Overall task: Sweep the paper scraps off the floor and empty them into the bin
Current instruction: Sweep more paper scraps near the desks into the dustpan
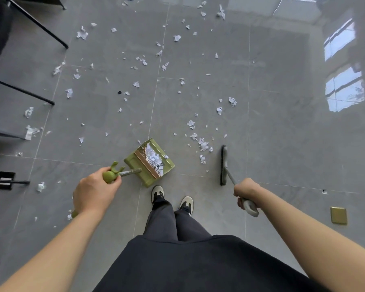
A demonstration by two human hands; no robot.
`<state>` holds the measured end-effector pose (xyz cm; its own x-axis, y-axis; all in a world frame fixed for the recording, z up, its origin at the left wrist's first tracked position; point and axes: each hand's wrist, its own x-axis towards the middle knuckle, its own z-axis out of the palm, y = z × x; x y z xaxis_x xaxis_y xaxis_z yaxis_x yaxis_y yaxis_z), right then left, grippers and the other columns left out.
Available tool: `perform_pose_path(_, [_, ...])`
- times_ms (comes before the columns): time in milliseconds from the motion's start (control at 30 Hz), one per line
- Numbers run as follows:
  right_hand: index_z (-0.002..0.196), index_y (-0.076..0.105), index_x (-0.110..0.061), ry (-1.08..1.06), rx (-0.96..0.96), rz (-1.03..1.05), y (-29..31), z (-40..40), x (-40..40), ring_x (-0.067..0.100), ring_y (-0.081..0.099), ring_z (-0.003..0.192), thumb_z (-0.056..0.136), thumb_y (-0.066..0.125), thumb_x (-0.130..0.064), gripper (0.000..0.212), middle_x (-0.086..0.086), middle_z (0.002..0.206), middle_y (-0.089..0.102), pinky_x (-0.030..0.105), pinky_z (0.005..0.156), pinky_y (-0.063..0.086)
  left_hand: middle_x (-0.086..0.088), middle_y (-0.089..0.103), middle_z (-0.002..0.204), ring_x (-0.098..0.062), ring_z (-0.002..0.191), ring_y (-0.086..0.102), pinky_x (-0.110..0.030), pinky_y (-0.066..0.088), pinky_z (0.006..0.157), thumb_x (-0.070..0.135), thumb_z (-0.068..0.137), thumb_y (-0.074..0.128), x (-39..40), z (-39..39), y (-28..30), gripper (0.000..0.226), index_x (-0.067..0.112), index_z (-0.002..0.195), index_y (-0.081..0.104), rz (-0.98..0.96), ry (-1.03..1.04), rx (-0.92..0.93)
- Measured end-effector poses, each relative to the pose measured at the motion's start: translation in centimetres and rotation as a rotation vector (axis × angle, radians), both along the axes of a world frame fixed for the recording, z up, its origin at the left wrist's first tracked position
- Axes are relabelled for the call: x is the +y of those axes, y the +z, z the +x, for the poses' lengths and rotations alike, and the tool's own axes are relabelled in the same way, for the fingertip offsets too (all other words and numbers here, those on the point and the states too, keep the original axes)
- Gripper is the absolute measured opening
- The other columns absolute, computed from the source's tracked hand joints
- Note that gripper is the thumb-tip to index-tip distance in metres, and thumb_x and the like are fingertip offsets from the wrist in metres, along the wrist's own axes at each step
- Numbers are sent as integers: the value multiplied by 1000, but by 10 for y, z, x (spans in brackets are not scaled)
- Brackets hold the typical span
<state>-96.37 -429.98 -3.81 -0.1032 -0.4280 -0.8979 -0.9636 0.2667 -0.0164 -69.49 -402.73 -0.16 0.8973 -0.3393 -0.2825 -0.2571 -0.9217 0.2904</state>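
A green dustpan (135, 165) stands on the grey tiled floor just ahead of my feet, with a heap of white paper scraps inside it. My left hand (95, 190) grips the green top of its long handle. My right hand (246, 191) grips the grey handle of a broom, whose dark head (223, 165) rests on the floor to the right of the pan. A small cluster of scraps (203, 144) lies between pan and broom head. Several more scraps (139, 60) are scattered across the tiles ahead and to the left. No bin is in view.
Black metal furniture legs (36, 22) and a dark chair stand at the left and upper left. A black floor plate (4, 180) lies at the left, a brass floor plate (338, 215) at the right. Window light reflects off the tiles at the right.
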Motion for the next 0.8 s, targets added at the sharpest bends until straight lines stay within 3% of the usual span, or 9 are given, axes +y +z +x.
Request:
perform_pose_path(233, [77,43,-3,-324,-131,80,1,56,24,16,41,33,88,44,5,14,9,60,44,24,46,36,-16,68,79,-41,79,60,-38,48,65,35,80,74,-5,32,-4,22,24,98,74,1,-53,29])
perform_pose_path(467, [92,44,-2,-762,-297,91,-4,94,12,11,31,29,94,37,5,10,4,70,36,14,37,33,-12,67,75,-39,76,59,-35,46,63,36,81,72,-16,65,-6,20,26,98,73,17,-135,47])
perform_pose_path(633, [100,43,-4,-788,-278,56,2,82,-16,11,31,29,93,36,6,14,3,67,34,14,37,33,-10,67,73,-37,73,59,-36,50,62,38,82,71,-32,78,-8,19,27,97,73,16,-168,58])
perform_pose_path(800, [96,46,0,-627,-210,-40,8,76,-55,14,34,44,92,37,7,13,8,68,39,17,39,34,-13,68,78,-39,78,60,-35,46,64,39,81,71,-64,79,-7,21,28,100,73,34,-149,49])
